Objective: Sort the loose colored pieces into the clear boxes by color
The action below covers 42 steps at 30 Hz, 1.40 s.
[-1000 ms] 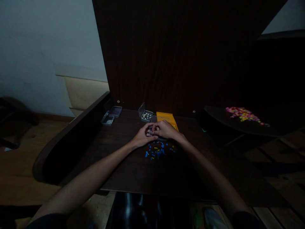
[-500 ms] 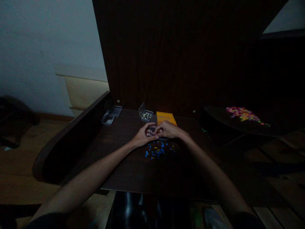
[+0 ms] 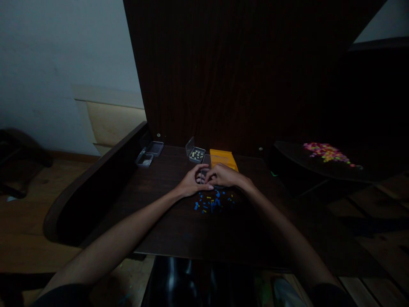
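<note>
Clasping a clear case (image 3: 203, 173) at the centre of the head view, the left hand (image 3: 191, 183) curls around it. The right hand (image 3: 225, 175) bends over it; its grip cannot be told. Blue and yellow pieces (image 3: 213, 206) lie just below.

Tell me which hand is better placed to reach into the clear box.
The right hand, probably: its bent fingers point down over the clear box, while the left hand curls around the box's left side.
</note>
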### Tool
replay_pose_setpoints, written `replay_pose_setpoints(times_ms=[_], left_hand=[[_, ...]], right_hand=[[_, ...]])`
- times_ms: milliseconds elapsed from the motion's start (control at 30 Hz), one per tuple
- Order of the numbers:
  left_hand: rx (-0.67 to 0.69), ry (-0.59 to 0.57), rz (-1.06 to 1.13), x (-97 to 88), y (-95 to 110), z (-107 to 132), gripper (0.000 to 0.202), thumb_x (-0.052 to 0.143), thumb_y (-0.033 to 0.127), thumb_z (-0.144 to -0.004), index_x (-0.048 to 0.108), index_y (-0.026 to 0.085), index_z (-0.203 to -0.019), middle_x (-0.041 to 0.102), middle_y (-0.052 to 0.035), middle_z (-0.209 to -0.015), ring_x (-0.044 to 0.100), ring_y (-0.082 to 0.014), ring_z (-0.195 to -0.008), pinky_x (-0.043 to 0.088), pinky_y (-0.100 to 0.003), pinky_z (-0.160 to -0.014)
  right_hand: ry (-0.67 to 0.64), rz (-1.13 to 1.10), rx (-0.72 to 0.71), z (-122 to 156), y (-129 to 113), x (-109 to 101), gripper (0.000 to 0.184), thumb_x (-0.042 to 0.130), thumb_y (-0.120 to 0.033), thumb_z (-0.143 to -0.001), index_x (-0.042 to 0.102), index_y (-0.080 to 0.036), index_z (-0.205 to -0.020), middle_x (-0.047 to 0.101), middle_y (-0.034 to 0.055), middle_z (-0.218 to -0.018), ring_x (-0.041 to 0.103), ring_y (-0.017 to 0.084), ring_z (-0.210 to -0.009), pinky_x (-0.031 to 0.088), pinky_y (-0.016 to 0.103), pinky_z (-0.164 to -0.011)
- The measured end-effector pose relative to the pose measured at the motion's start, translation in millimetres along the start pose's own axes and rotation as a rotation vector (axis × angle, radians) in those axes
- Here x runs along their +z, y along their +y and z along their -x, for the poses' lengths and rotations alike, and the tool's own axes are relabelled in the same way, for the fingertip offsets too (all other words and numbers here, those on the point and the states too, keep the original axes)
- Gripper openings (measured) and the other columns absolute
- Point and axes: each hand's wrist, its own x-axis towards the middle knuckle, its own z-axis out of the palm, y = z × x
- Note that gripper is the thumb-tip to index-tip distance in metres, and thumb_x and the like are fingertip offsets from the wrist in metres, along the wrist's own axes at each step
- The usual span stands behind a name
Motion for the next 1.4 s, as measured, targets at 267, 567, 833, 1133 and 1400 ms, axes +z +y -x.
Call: replay_pose_setpoints(times_ms=[267, 567, 833, 1133, 1400], left_hand=[[-0.005, -0.01, -0.003, 0.0, -1, 0, 0.081, 0.086, 0.022, -0.056, 0.045, 0.017, -0.125, 0.062, -0.0049, -0.099, 0.064, -0.0162, -0.087, 0.054, -0.035, -0.08], [0.003, -0.006, -0.001, -0.7, -3, -1, 0.081, 0.086, 0.022, -0.056, 0.045, 0.017, -0.125, 0.061, -0.0047, -0.098, 0.063, -0.0155, -0.085, 0.054, -0.031, -0.075], [0.015, -0.018, 0.015, -1.2, -3, -1, 0.08, 0.085, 0.023, -0.057, 0.045, 0.017, -0.125, 0.06, -0.0045, -0.099, 0.062, -0.0143, -0.083, 0.054, -0.031, -0.075], [0.057, 0.071, -0.021, -0.3, -7, -2, 0.076, 0.084, 0.021, -0.057, 0.048, 0.019, -0.123, 0.054, -0.0116, -0.122, 0.058, -0.012, -0.084, 0.054, -0.032, -0.076], [0.084, 0.21, -0.065, -0.1, -6, -3, 0.076, 0.082, 0.024, -0.059, 0.046, 0.02, -0.126, 0.053, -0.0113, -0.12, 0.057, -0.0159, -0.092, 0.054, -0.031, -0.076]], right_hand=[[0.005, -0.034, 0.017, -1, -5, -2, 0.014, 0.058, -0.017, -0.082, 0.069, -0.014, -0.089, 0.061, 0.0, -0.072, 0.049, 0.01, -0.061, 0.03, 0.021, -0.056], [0.073, 0.06, 0.051, 0, -10, -1, 0.015, 0.056, -0.023, -0.087, 0.068, -0.015, -0.092, 0.061, 0.0013, -0.071, 0.048, 0.01, -0.061, 0.029, 0.021, -0.056], [0.086, 0.1, 0.087, 0, -10, 0, 0.016, 0.06, -0.02, -0.082, 0.068, -0.017, -0.095, 0.058, -0.0008, -0.07, 0.046, 0.01, -0.061, 0.027, 0.022, -0.057], [0.202, -0.099, 0.034, 33, -5, -15, 0.018, 0.061, -0.029, -0.082, 0.069, -0.014, -0.085, 0.049, -0.0044, -0.057, 0.042, 0.009, -0.053, 0.029, 0.021, -0.053], [0.022, 0.014, 0.144, 54, -12, -1, 0.015, 0.062, -0.02, -0.08, 0.074, -0.018, -0.088, 0.054, -0.0039, -0.055, 0.045, 0.009, -0.051, 0.029, 0.021, -0.054]])
